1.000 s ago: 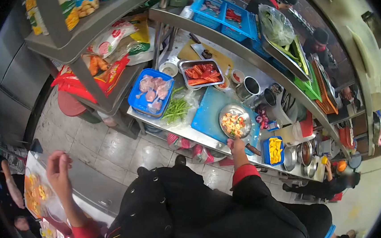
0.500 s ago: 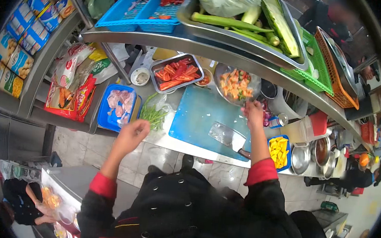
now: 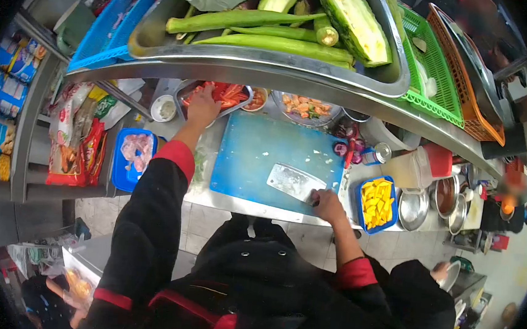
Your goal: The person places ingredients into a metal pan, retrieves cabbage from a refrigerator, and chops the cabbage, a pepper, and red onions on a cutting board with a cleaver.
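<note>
Cleaver (image 3: 290, 181) has shiny metal blade; cutting bd. (image 3: 256, 145) smooth plastic.

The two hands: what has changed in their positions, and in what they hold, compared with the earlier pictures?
The left hand moved forward to the red strips. The right hand let go of the metal bowl, now behind the blue cutting board instead of on it, and took the cleaver by its handle. The yellow pieces stayed put.
</note>
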Available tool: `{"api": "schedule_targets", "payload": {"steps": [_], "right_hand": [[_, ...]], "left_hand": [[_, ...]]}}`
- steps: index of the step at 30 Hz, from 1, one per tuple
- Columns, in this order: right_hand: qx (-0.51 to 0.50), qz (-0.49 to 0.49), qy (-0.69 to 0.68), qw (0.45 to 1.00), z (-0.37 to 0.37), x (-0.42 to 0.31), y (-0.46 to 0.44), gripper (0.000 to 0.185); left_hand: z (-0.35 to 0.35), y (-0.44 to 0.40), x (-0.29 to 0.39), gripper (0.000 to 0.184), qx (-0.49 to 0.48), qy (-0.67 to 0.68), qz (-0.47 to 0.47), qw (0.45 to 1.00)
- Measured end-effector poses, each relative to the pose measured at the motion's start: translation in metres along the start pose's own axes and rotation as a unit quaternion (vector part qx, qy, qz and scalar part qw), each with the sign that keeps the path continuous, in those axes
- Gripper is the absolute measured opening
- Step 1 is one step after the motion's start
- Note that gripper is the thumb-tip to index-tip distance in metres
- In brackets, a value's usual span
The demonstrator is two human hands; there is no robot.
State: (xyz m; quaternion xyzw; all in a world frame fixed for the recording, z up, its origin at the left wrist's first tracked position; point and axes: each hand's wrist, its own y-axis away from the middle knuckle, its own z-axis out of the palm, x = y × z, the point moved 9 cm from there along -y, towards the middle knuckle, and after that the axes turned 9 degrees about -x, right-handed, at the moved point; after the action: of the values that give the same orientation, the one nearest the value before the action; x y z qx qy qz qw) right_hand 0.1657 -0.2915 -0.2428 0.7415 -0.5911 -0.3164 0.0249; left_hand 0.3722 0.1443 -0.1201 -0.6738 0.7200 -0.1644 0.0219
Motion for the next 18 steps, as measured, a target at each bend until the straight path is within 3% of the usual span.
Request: {"api": "schedule_targets", "payload": {"steps": [2, 6, 8, 9, 10, 12, 14, 15, 16, 17, 18], "right_hand": [[0.068, 0.102, 0.109, 0.986, -0.030, -0.026, 0.040, 0.035], [0.089, 0.081, 0.042, 0.992, -0.026, -0.011, 0.042, 0.040], [0.069, 0.019, -0.120, 0.990, -0.043, -0.039, 0.054, 0.037], [0.075, -0.041, -0.133, 0.987, -0.047, -0.056, 0.061, 0.035], [0.080, -0.031, -0.136, 0.987, -0.048, -0.063, 0.066, 0.035], [-0.001, -0.045, -0.211, 0.976, -0.036, -0.078, 0.065, 0.031], [-0.059, -0.009, -0.199, 0.978, -0.019, -0.058, 0.048, 0.032], [-0.075, 0.007, -0.175, 0.982, -0.020, -0.039, 0.040, 0.032], [-0.048, 0.034, -0.188, 0.980, -0.025, -0.006, 0.032, 0.032], [0.080, 0.027, -0.152, 0.985, -0.050, 0.014, 0.030, 0.028], [0.138, 0.079, -0.089, 0.983, -0.076, 0.027, 0.032, 0.025]], "left_hand": [[0.015, -0.010, -0.009, 0.056, -0.167, 0.086, -0.115, 0.975], [0.000, -0.018, -0.038, 0.035, -0.098, 0.089, -0.070, 0.989], [0.003, -0.021, -0.054, 0.027, -0.071, 0.000, 0.013, 0.997], [-0.030, -0.010, -0.028, 0.026, -0.109, 0.148, -0.033, 0.982], [-0.065, 0.012, 0.004, 0.025, -0.147, 0.293, -0.079, 0.941], [-0.014, 0.056, 0.010, 0.028, -0.221, 0.404, -0.016, 0.888], [0.033, 0.100, 0.042, 0.024, -0.314, 0.495, 0.004, 0.810], [0.043, 0.113, 0.058, 0.024, -0.339, 0.456, -0.001, 0.823], [0.052, 0.123, 0.076, 0.023, -0.364, 0.415, -0.006, 0.834], [0.059, 0.128, 0.092, 0.022, -0.363, 0.420, 0.000, 0.832], [0.067, 0.133, 0.104, 0.021, -0.361, 0.426, 0.005, 0.830]]}}
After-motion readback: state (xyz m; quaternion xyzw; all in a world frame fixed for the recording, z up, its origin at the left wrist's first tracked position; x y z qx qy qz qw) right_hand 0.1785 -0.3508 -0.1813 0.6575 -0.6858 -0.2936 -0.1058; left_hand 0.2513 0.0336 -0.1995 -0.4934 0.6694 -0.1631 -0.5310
